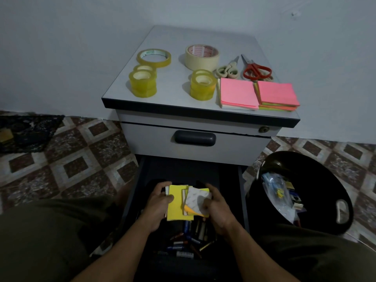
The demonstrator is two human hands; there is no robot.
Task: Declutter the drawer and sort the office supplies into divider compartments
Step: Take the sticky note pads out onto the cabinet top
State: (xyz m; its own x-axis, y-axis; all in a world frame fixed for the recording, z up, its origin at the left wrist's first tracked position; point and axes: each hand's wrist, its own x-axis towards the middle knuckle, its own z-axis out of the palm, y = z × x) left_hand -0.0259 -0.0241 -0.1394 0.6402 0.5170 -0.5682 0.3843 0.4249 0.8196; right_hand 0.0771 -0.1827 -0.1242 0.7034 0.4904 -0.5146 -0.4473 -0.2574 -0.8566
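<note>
On the cabinet top [162,102], toward its left edge, a flat clear tape roll [153,58] lies behind a stack of yellow tape rolls [142,83]; print on the flat roll's core is too small to read. Mid-top, a wide masking tape roll [202,57] shows red lettering inside its core, also unreadable, with a second yellow tape stack [202,84] in front of it. Toward the right edge lie beige scissors [227,69] and red-handled scissors [256,71], and at the front right corner two pads of pink sticky notes [258,94] sit side by side.

Below the closed upper drawer [195,139], the open drawer [183,169] is dark. Over its middle the left hand [157,202] and right hand [215,208] are both clamped on a loose bundle of yellow note pads [180,202], one on each side, a white marbled card on top. Beneath the hands, at the drawer's near end, pens and markers [189,239] lie jumbled; their labels are unreadable and the drawer's dividers cannot be made out.

At the right, on the tiled floor, a black bin [317,180] holds crumpled clear plastic and small scraps.
</note>
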